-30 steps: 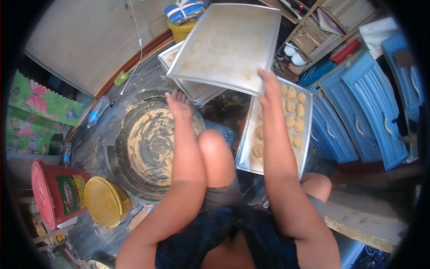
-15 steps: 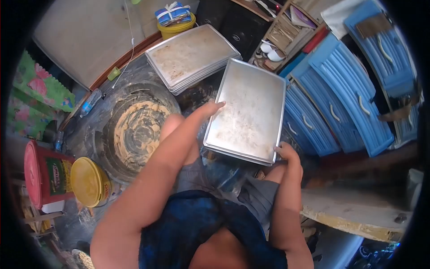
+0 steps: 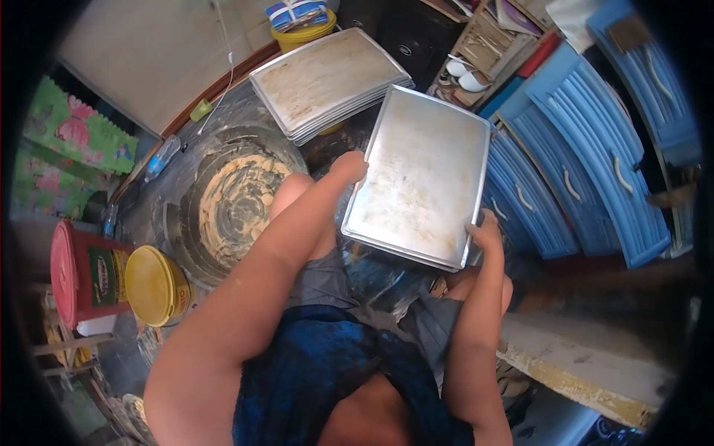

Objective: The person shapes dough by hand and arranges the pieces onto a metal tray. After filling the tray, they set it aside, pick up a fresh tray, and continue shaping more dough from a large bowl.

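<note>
Two hands hold a shallow metal baking tray (image 3: 420, 178) at its long sides, in front of my knees. More than one rim shows along its near edge, so at least one other tray seems to lie under it. My left hand (image 3: 348, 169) is closed on the left side, its fingertips partly hidden. On the right side, near the close corner, my right hand (image 3: 486, 230) grips the rim with the thumb on top. Behind and to the left sits a stack of several similar trays (image 3: 327, 78), the top one stained brown.
A wide round basin (image 3: 182, 223) with dough-like smears stands left of my knee. Beyond it are a yellow bucket (image 3: 149, 286), a red bucket (image 3: 67, 275) and a plastic bottle (image 3: 162, 158). Blue drawers (image 3: 587, 149) stand close on the right, above a worn ledge (image 3: 580, 372).
My right hand has slid up the tray's right side, away from the near corner. My left hand has shifted slightly along the left rim. The whole view has moved a little.
</note>
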Available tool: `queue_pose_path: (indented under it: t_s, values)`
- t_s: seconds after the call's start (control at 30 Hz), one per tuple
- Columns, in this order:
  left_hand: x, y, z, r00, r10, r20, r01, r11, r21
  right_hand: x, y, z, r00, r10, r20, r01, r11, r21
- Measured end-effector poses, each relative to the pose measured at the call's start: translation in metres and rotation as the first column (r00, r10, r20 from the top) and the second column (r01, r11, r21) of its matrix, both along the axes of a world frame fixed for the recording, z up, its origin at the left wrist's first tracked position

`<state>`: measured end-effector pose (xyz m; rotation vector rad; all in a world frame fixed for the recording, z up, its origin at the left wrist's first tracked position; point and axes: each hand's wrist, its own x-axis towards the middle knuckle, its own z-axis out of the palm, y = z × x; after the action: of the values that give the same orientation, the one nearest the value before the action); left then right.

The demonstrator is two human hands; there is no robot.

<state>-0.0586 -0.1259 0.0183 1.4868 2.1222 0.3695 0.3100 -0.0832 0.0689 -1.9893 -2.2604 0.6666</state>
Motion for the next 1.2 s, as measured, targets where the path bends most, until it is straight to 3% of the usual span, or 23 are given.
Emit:
queue_pose_path:
  t_s: [0.1, 0.17, 0.27, 0.37, 0.4, 0.47, 0.5, 0.53, 0.57, 0.6, 0.67, 0.77, 0.83, 0.87, 0.9, 0.93, 0.97, 1.0, 1.03, 1.07, 1.1, 1.13, 1.2]
  values:
    - [0.005, 0.004, 0.016, 0.997, 0.043, 0.057, -0.036, 0.992, -0.120, -0.032, 0.013, 0.052, 0.966, 0.106, -0.235, -0.011, 0.927, 0.374]
    - [0.017, 0.000, 0.033, 0.976, 0.208, 0.059, -0.213, 0.971, 0.112, -0.072, 0.009, 0.131, 0.916, 0.296, -0.272, -0.033, 0.730, 0.682]
    - [0.024, 0.011, 0.028, 0.966, 0.221, -0.132, -0.110, 0.818, 0.565, -0.122, -0.005, 0.217, 0.817, 0.367, -0.445, 0.273, 0.433, 0.859]
    - [0.042, 0.019, 0.053, 0.959, 0.185, -0.213, 0.012, 0.727, 0.687, -0.155, 0.004, 0.227, 0.759, 0.462, -0.458, 0.342, 0.316, 0.885]
    - [0.049, 0.023, 0.053, 0.955, 0.142, -0.261, 0.092, 0.695, 0.713, -0.163, 0.016, 0.211, 0.813, 0.361, -0.457, 0.296, 0.420, 0.858]
    - [0.064, 0.030, 0.044, 0.938, 0.063, -0.342, 0.171, 0.772, 0.613, -0.176, 0.052, 0.131, 0.988, 0.132, -0.078, 0.015, 0.425, 0.905]
    - [0.071, 0.032, 0.042, 0.920, 0.034, -0.390, 0.198, 0.819, 0.538, -0.172, 0.059, 0.052, 0.992, 0.102, 0.070, -0.116, 0.563, 0.818]
    - [0.072, 0.037, 0.022, 0.946, -0.139, -0.293, 0.232, 0.921, 0.312, -0.168, 0.060, -0.013, 0.970, 0.103, 0.221, -0.230, 0.686, 0.690]
    - [0.072, 0.038, 0.001, 0.953, -0.266, -0.144, 0.278, 0.958, 0.070, -0.164, 0.053, -0.032, 0.975, 0.076, 0.210, -0.183, 0.814, 0.552]
    - [0.071, 0.038, 0.001, 0.949, -0.286, -0.131, 0.296, 0.953, 0.063, -0.164, 0.050, -0.042, 0.976, 0.066, 0.207, -0.146, 0.906, 0.397]
    - [0.071, 0.035, 0.001, 0.943, -0.318, -0.094, 0.323, 0.945, 0.049, -0.158, 0.057, -0.057, 0.965, 0.095, 0.245, -0.202, 0.865, 0.459]
    - [0.057, 0.053, 0.003, 0.937, -0.350, -0.011, 0.350, 0.936, 0.020, -0.161, 0.065, -0.050, 0.959, 0.108, 0.264, -0.194, 0.924, 0.330]
    - [0.027, 0.038, 0.047, 0.962, -0.271, 0.026, 0.269, 0.961, 0.066, -0.173, 0.078, -0.036, 0.944, 0.128, 0.303, -0.206, 0.949, 0.239]
    - [0.013, 0.028, 0.066, 0.972, -0.228, 0.063, 0.221, 0.970, 0.101, -0.181, 0.090, -0.032, 0.986, 0.145, -0.083, -0.130, 0.978, 0.160]
    - [-0.006, 0.025, 0.066, 0.994, -0.106, 0.033, 0.099, 0.979, 0.177, -0.189, 0.092, -0.026, 0.890, 0.085, -0.448, -0.076, 0.996, 0.038]
    - [-0.034, 0.007, 0.071, 0.985, 0.024, 0.171, -0.090, 0.917, 0.389, -0.217, 0.083, -0.004, 0.858, 0.227, -0.461, -0.179, 0.973, 0.147]
    - [-0.075, -0.021, 0.097, 0.873, 0.002, 0.487, -0.163, 0.943, 0.289, -0.259, 0.069, 0.030, 0.804, 0.364, -0.469, -0.267, 0.927, 0.262]
    - [-0.094, -0.056, 0.113, 0.775, 0.166, 0.610, -0.413, 0.864, 0.290, -0.306, 0.036, 0.064, 0.716, 0.408, -0.566, -0.293, 0.912, 0.287]
    - [-0.122, -0.060, 0.076, 0.751, 0.255, 0.610, -0.562, 0.731, 0.386, -0.346, 0.024, 0.070, 0.593, 0.387, -0.706, -0.357, 0.912, 0.201]
    - [-0.152, -0.078, 0.051, 0.703, 0.323, 0.634, -0.644, 0.667, 0.375, -0.385, 0.011, 0.072, 0.662, 0.544, -0.515, -0.434, 0.839, 0.329]
    - [-0.181, -0.099, 0.023, 0.707, 0.381, 0.596, -0.655, 0.671, 0.348, -0.421, -0.015, 0.080, 0.651, 0.633, -0.419, -0.553, 0.774, 0.308]
    - [-0.200, -0.131, 0.015, 0.639, 0.433, 0.636, -0.679, 0.705, 0.203, -0.454, -0.042, 0.076, 0.602, 0.627, -0.495, -0.611, 0.760, 0.220]
    - [-0.242, -0.182, -0.054, 0.687, 0.579, 0.440, -0.664, 0.746, 0.056, -0.509, -0.085, 0.040, 0.565, 0.698, -0.439, -0.736, 0.667, 0.114]
